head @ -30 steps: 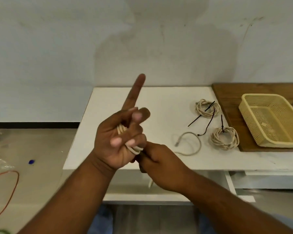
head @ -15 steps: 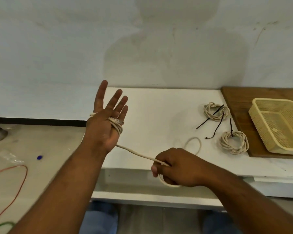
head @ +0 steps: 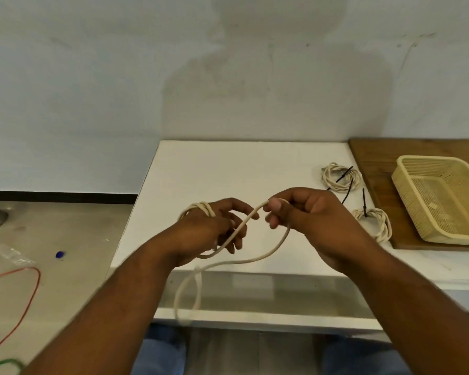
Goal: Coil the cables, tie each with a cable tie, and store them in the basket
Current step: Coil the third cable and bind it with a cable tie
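A cream cable (head: 278, 243) is wound in a few turns around my left hand (head: 211, 230), whose back faces the camera above the white table's (head: 228, 169) front edge. My right hand (head: 306, 215) pinches the same cable near its fingertips, just right of the left hand. The slack hangs in a loop below the table edge. Two coiled cream cables lie on the table: the far coil (head: 340, 180) with a black cable tie across it, and the near coil (head: 374, 221) with a black tie on it. A pale yellow basket (head: 441, 201) sits at the right.
The basket stands on a brown wooden board (head: 374, 155) at the table's right end. A loose black cable tie (head: 347, 194) lies between the two coils. On the floor at the left lie an orange cable (head: 27, 296), a green cable (head: 3, 364) and a small blue object (head: 60, 254).
My left hand has turned over and dropped lower, fingers now curled downward. My right hand has risen from the table edge and carried the cable up close to the left hand's fingers.
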